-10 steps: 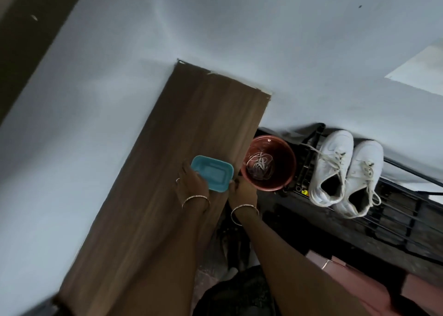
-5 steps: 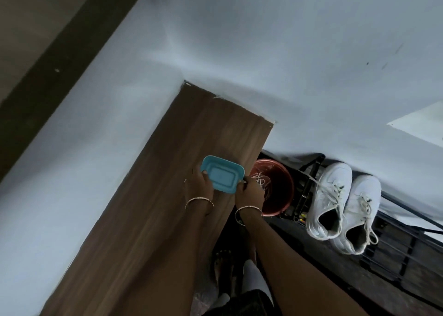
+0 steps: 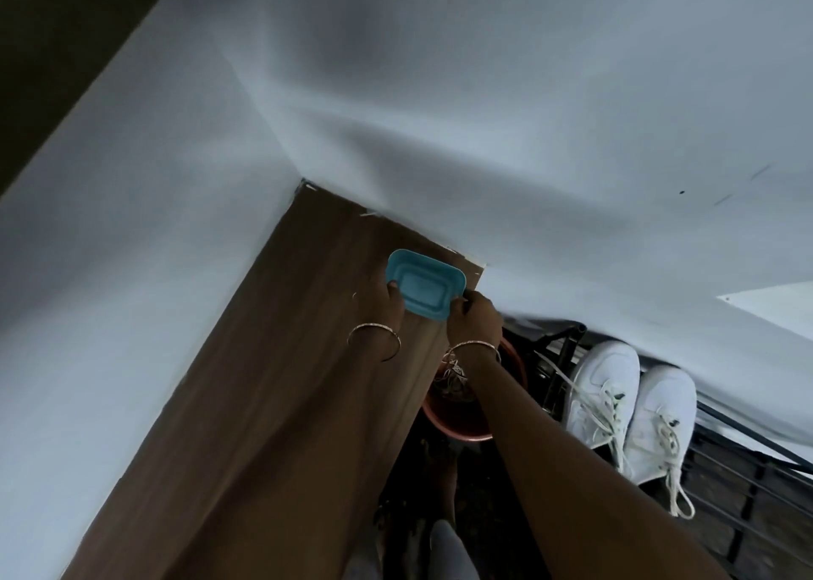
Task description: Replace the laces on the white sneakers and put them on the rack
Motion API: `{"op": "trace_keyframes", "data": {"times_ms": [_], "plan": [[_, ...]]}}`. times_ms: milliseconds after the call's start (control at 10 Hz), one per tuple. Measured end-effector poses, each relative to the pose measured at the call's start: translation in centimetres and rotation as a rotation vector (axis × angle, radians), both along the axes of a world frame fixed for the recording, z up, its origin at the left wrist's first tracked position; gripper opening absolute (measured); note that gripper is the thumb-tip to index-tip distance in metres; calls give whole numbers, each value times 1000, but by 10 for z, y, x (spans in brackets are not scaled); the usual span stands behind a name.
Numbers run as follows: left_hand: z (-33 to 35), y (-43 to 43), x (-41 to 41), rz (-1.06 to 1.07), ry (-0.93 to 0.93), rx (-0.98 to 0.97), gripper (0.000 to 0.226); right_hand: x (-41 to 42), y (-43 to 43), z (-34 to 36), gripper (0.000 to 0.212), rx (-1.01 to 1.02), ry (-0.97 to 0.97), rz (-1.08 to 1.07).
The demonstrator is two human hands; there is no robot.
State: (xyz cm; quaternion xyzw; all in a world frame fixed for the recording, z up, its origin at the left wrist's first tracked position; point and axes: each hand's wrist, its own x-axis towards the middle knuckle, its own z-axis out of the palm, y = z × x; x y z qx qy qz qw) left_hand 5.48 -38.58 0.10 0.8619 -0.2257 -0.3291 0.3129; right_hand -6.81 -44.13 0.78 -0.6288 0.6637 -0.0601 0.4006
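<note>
Two white sneakers (image 3: pixel 629 408) with pale laces stand side by side on the black metal rack (image 3: pixel 748 482) at the right, toes to the wall. A small teal plastic tray (image 3: pixel 424 282) is held over the far end of the wooden shelf (image 3: pixel 272 403). My left hand (image 3: pixel 387 302) grips its left edge and my right hand (image 3: pixel 473 320) pinches its right edge. Below my right wrist a red-brown bowl (image 3: pixel 462 421) holds a tangle of laces (image 3: pixel 453 372).
White walls meet in a corner just beyond the shelf's far end. The rack's black bars run along the right wall. My legs and feet show below, between shelf and rack, on a dark floor.
Both hands carried the teal tray farther along the shelf toward the wall corner. The camera tilted, so the bowl and sneakers sit lower in view.
</note>
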Motion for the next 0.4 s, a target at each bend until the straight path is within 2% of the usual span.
{"op": "trace_keyframes", "data": {"times_ms": [300,400], "plan": [[2,-6,0,-65,-131,57,52,-6,-11,-11,31,52,46,82],[11,0,-6,-81,-268,102,53,-14,-8,-9,31,48,48,31]]}}
